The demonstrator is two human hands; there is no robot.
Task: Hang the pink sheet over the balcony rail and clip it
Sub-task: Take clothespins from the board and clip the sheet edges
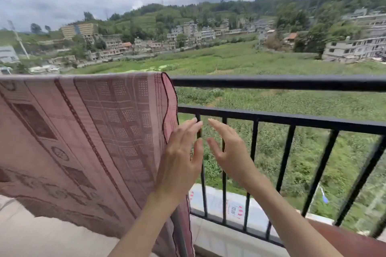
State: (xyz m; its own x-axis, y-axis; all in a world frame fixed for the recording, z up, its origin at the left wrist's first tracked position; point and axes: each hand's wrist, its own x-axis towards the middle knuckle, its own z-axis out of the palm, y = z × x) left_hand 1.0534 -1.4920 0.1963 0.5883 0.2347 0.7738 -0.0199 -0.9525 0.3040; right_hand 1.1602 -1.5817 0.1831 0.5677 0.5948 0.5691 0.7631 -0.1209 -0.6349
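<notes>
Two hands hover side by side before the railing with fingers straight and spread, holding nothing: the left hand (179, 160) lies against the right-hand hem of the pink sheet (83, 131), the right hand (231, 152) is just beside it in front of the bare black bars. One sheet hangs draped over the top rail (282, 82), covering its left stretch, its dark-trimmed edge falling beside the left hand. Rightward, the rail and its upright bars stand uncovered, with open fields beyond.
</notes>
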